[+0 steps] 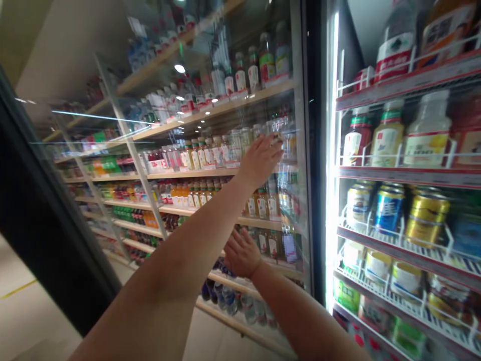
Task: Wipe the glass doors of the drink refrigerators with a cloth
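The left hand (260, 159) is raised against the swung-open clear glass cooler door (210, 165), palm flat on the pane, fingers (271, 143) stretched out and lying close together, tips pointing up and to the right. Whether every fingertip presses the glass cannot be told through the blur. The right hand (241, 253) sits lower on the same door, well below the left fingers, seen from the back with its knuckles toward the camera; its fingers look loosely spread on the pane, though their tips are hidden behind the hand. Neither hand grips anything.

Just right of both sets of fingers runs the door's dark vertical edge frame (308, 150). Behind the glass, past the fingertips, the wooden store shelves with rows of bottled drinks (210, 150) show through, mixed with ceiling-light reflections.

Farther right of the fingers stands the lit open cooler interior with white wire racks (376, 235). Level with the left fingers is a row of 3 plastic juice bottles with green and white caps (389, 133); level with the right fingers, blue and gold drink cans (408, 210) stand on the rack.
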A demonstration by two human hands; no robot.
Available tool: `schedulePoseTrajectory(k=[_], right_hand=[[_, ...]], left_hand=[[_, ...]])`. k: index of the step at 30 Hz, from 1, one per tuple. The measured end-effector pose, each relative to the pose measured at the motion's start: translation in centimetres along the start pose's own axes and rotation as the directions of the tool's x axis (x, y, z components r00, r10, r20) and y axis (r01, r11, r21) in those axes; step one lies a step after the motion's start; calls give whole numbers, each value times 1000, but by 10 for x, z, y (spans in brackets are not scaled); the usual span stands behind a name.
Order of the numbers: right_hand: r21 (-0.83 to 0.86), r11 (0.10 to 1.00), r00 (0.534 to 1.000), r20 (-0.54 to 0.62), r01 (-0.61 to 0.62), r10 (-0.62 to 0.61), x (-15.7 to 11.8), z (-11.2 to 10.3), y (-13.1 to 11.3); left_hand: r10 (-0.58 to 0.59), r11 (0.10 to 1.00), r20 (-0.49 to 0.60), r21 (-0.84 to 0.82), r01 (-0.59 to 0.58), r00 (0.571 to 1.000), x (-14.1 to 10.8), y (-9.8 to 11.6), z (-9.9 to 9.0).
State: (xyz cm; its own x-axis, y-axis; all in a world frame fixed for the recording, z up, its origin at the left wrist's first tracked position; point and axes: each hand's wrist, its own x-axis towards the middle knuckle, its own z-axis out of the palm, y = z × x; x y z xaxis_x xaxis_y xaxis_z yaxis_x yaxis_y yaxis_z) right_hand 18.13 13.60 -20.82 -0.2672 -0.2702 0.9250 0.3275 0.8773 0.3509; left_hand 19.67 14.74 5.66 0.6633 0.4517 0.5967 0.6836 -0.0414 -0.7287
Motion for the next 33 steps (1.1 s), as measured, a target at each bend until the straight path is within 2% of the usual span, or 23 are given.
schedulePoseTrajectory(k=[2, 3, 6, 7, 8, 10, 12, 14, 17, 19, 21, 23, 25, 27, 29, 30, 31, 32, 33], right_hand=[[11, 1000, 1000, 28, 1, -2, -1, 0, 1], [20, 1000, 1000, 28, 1, -2, -2, 1, 1], [30, 1000, 1000, 9, 1, -2, -1, -1, 2], [23, 1000, 1000, 6, 0, 0, 0, -2, 2], [12, 1000, 1000, 6, 0, 0, 0, -2, 1], [-8, 1000, 1000, 22, -1, 1, 2, -5, -1], [-9, 1000, 998, 57, -10, 10, 3, -8, -1], [13, 1000, 995, 103, 9, -11, 6, -14, 6], [36, 999, 993, 119, 22, -26, 16, -31, 34], [-21, 993, 989, 90, -113, 114, 25, -45, 61], [-109, 951, 954, 53, -289, 296, 31, -56, 88], [-161, 922, 932, 35, -351, 361, 34, -61, 107], [-174, 917, 930, 23, -359, 368, 32, -62, 116], [-174, 886, 902, -40, -430, 430, 28, -59, 118], [-170, 838, 855, -109, -519, 508, 25, -56, 116], [-166, 823, 839, -133, -544, 528, 24, -56, 115], [-163, 820, 836, -143, -548, 530, 23, -55, 115], [-159, 824, 839, -141, -544, 526, 23, -55, 114], [-154, 827, 841, -135, -540, 524, 23, -55, 114]], left_hand=[[-85, 996, -33, 14, 85, 996, 3, -1, -3], [-72, 997, -22, 11, 72, 997, 2, 2, -2], [117, 993, 77, -33, -115, 990, -8, 9, -1], [164, 986, 101, -47, -160, 981, -11, 6, -4], [164, 986, 107, -51, -159, 981, -13, -1, -8], [26, 999, 64, -37, -24, 998, -19, -24, -21], [-156, 988, -8, -23, 155, 988, -27, -48, -36], [-217, 976, -35, -16, 216, 976, -40, -60, -47], [-146, 988, 1, -57, 146, 989, -64, -53, -50], [-69, 994, 42, -87, 72, 997, -73, -49, -51], [-21, 996, 72, -81, 27, 997, -73, -53, -54], [-51, 998, 53, -42, 54, 997, -66, -65, -61], [-171, 985, -30, -7, 171, 985, -58, -70, -64], [-303, 952, -116, 7, 306, 946, -53, -58, -59], [-320, 946, -126, 18, 324, 939, -57, -27, -46], [-266, 963, -97, 25, 270, 959, -63, -9, -38], [-152, 988, -47, 24, 153, 987, -70, 8, -32], [-35, 999, 18, 12, 35, 999, -77, 21, -29], [31, 1000, 58, -2, -31, 998, -85, 28, -29]])
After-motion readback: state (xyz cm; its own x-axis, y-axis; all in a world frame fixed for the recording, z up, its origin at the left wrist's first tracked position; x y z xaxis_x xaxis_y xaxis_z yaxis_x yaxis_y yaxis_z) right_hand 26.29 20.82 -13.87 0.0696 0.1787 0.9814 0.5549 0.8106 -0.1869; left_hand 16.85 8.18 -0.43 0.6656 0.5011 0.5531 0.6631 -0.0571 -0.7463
